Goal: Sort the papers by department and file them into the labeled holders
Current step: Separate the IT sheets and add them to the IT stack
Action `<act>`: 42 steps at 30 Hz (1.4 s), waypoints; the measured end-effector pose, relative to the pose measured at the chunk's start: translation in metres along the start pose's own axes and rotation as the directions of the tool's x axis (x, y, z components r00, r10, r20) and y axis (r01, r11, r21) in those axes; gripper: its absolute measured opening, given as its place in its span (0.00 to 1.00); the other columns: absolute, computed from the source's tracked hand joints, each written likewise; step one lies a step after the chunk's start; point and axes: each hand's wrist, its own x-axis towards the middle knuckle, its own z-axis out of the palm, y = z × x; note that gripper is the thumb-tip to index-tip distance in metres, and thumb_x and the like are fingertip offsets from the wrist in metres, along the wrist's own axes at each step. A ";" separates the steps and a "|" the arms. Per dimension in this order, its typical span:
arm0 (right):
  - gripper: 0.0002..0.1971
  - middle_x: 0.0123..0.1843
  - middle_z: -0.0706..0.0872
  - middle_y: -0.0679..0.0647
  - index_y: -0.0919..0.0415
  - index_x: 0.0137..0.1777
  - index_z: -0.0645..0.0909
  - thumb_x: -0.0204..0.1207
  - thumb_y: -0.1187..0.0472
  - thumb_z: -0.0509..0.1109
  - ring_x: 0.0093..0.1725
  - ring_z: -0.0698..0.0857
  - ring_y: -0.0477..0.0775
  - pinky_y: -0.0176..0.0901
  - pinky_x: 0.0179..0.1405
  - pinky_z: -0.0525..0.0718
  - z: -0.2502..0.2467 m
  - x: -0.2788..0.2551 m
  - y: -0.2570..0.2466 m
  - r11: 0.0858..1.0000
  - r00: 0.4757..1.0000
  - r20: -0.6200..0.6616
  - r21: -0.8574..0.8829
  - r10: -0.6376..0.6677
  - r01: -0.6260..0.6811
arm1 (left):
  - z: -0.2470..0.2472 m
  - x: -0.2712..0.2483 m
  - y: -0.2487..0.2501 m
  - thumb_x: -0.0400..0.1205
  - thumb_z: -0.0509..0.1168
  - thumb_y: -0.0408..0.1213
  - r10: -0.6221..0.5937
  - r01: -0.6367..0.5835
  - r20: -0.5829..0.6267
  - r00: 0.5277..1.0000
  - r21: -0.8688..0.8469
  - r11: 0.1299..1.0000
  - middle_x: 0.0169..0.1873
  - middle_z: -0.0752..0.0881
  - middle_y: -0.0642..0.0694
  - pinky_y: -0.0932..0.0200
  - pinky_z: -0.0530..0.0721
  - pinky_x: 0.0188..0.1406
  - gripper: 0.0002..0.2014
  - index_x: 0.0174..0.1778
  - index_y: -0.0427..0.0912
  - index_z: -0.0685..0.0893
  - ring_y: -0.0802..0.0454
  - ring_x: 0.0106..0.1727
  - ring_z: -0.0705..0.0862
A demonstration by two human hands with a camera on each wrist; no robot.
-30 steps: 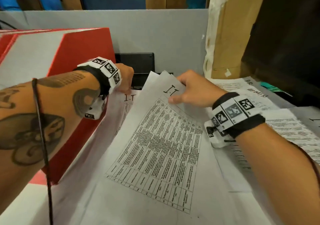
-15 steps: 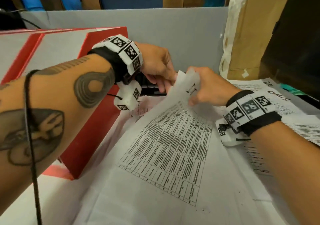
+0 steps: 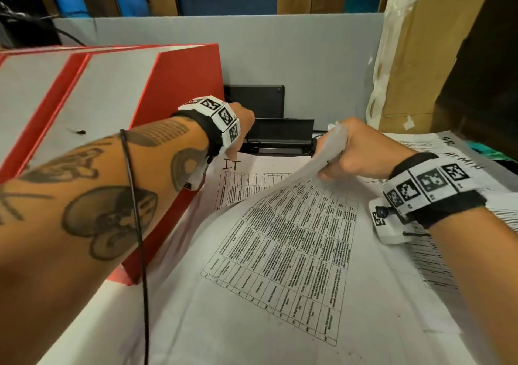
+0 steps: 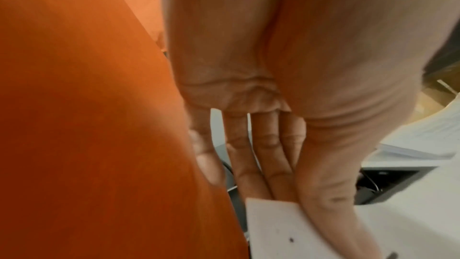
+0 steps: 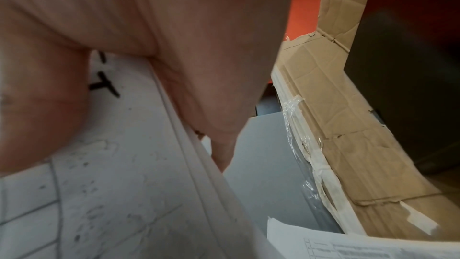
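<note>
- Two sheets marked "I.T" matter here: the top I.T sheet, a printed table, lies nearest on the desk with its near edge flat and its far end lifted and curled.
- The right hand pinches that raised far corner, fingers and thumb curled round the paper; the right wrist view shows the thumb lying over the sheet beside the handwritten "T".
- Under the lifted end the lower I.T sheet lies flat, its heading and the top of its table uncovered.
- The left hand reaches down at the far left corner of that lower sheet, just beside the red file holder. In the left wrist view its fingers run straight and together, with the thumb alongside on a white paper corner; I cannot tell whether it grips the sheet or only presses it.
- To the right, more printed papers are spread towards the desk's right edge, one headed with hand lettering I cannot read.
- Beyond the hands a black tray sits at the far edge against the grey partition.
- A taped cardboard box stands at the far right corner.
</note>
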 end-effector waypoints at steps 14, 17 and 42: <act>0.18 0.55 0.93 0.43 0.43 0.52 0.92 0.66 0.64 0.88 0.56 0.91 0.46 0.59 0.67 0.86 0.009 0.003 -0.012 0.999 0.992 -0.116 -0.004 0.052 -0.053 | -0.018 -0.017 -0.007 0.79 0.76 0.40 -0.017 -0.013 -0.242 0.970 -0.124 0.992 0.42 0.90 0.45 0.50 0.90 0.38 0.06 0.48 0.43 0.88 0.46 0.39 0.88; 0.23 0.70 0.86 0.38 0.39 0.54 0.90 0.65 0.64 0.89 0.66 0.86 0.45 0.54 0.74 0.80 0.009 0.004 -0.014 0.999 0.990 -0.143 -0.035 0.015 -0.020 | -0.032 -0.028 -0.004 0.75 0.80 0.44 0.183 -0.260 -0.252 0.950 -0.316 0.912 0.41 0.93 0.52 0.51 0.91 0.53 0.06 0.47 0.51 0.95 0.49 0.46 0.91; 0.11 0.38 0.93 0.54 0.59 0.37 0.92 0.63 0.75 0.86 0.41 0.92 0.53 0.61 0.49 0.92 0.005 0.001 -0.002 0.997 0.999 -0.026 -0.072 -0.030 0.028 | 0.025 0.017 0.008 0.73 0.83 0.49 0.205 -0.171 0.013 0.979 -0.497 0.851 0.54 0.90 0.53 0.58 0.83 0.54 0.23 0.62 0.49 0.90 0.53 0.54 0.87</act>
